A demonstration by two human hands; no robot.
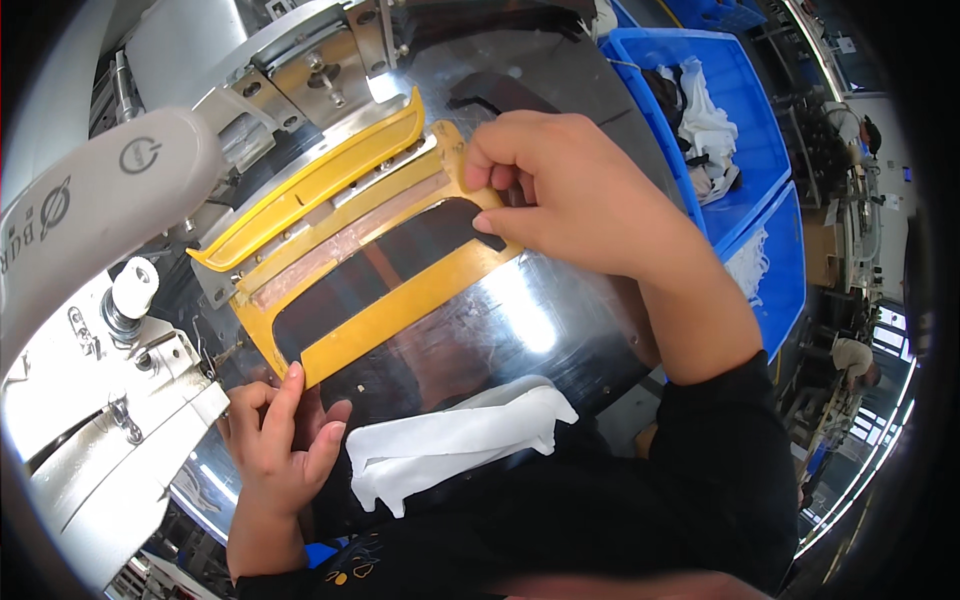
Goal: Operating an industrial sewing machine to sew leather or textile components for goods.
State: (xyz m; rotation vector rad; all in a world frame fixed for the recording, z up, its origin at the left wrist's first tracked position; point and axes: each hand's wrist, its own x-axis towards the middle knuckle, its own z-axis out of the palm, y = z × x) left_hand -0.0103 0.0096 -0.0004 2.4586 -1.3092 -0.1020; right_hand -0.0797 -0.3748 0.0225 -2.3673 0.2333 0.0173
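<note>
A flat yellow template frame [395,308] with a long dark window lies on the shiny metal worktable, tilted up to the right. My right hand [570,185] grips its right end, fingers curled and thumb at the window's corner. At the frame's lower left corner, my left hand [272,450] touches it with the index fingertip; its thumb and fingers are apart. A raised yellow curved bar [320,185] runs along the frame's far side. Close to my body lies a stack of folded white fabric pieces [455,440]. Whether anything thin sits under my right fingers is hidden.
White machine parts [110,420] fill the left side, and a pale rounded arm with a power symbol [110,215] juts in. Metal clamp hardware [320,75] stands behind the yellow bar. To the right are blue bins [640,60] holding white and dark cloth.
</note>
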